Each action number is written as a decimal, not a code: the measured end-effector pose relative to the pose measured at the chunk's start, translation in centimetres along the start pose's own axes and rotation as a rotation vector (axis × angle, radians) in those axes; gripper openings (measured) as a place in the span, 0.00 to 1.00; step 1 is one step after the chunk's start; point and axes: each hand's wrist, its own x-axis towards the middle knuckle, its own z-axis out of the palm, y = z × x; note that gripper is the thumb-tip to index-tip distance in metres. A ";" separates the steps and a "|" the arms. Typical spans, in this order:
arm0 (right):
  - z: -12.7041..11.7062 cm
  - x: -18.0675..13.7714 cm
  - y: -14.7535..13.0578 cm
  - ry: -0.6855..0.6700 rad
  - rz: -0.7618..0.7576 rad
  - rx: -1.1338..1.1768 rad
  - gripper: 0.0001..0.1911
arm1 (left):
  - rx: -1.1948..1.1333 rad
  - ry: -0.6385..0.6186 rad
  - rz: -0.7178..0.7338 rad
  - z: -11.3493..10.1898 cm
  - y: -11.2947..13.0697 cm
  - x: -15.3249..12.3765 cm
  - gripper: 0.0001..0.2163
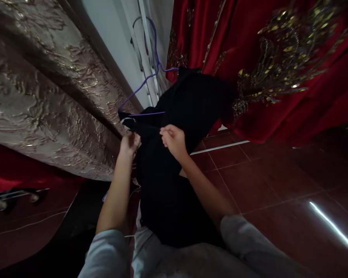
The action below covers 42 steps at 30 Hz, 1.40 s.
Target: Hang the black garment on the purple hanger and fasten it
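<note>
A black garment (165, 170) hangs in front of me on a thin purple hanger (146, 80), its lower part reaching down to my lap. The hanger's hook goes up to a white metal upright (145, 38). My left hand (130, 142) is closed on the garment's left edge, just below a pale loop (128, 122) at its top corner. With fingers pinched together, my right hand (173, 139) grips the front of the garment near its upper middle. The cloth is too dark to show seams or what kind of garment it is.
On the left hangs a beige embossed fabric (52, 92) with gold threads. Red satin (220, 38) with gold sequin embroidery (278, 58) hangs on the right. Below are reddish floor tiles (263, 181), a wheeled stand base (14, 197) and a thin cable (29, 226).
</note>
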 end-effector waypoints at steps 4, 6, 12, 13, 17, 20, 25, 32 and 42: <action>-4.0 -3.1 2.6 0.330 0.077 0.075 0.14 | 0.283 -0.152 -0.007 1.1 -2.5 -2.5 0.05; -5.2 -4.1 2.9 0.392 -0.009 -0.027 0.15 | 0.452 -0.287 0.168 2.5 -1.8 -4.1 0.04; -3.7 -3.8 -0.2 -0.134 -0.120 -0.194 0.26 | 0.797 -0.643 0.871 8.1 1.5 -9.9 0.08; -3.1 -3.5 -0.8 -0.227 -0.074 -0.121 0.26 | 0.822 -0.649 0.921 8.6 1.7 -10.4 0.09; -2.0 -2.6 -3.2 -0.347 0.281 0.125 0.15 | 0.894 -0.826 0.738 7.9 1.5 -10.2 0.22; -3.3 -1.7 -5.9 -0.394 0.490 0.138 0.14 | 1.010 -0.982 0.640 5.5 1.1 -9.3 0.32; -6.7 1.3 -11.2 -0.516 0.212 0.035 0.15 | 1.604 -1.032 0.825 1.1 3.7 -6.7 0.16; -4.6 8.8 -7.0 -0.160 -0.405 -0.282 0.09 | 1.926 -0.531 0.563 -3.7 10.0 -2.6 0.10; -7.6 9.8 -0.7 0.049 -0.358 -0.425 0.23 | 1.357 -0.324 0.867 -6.7 11.5 -2.4 0.19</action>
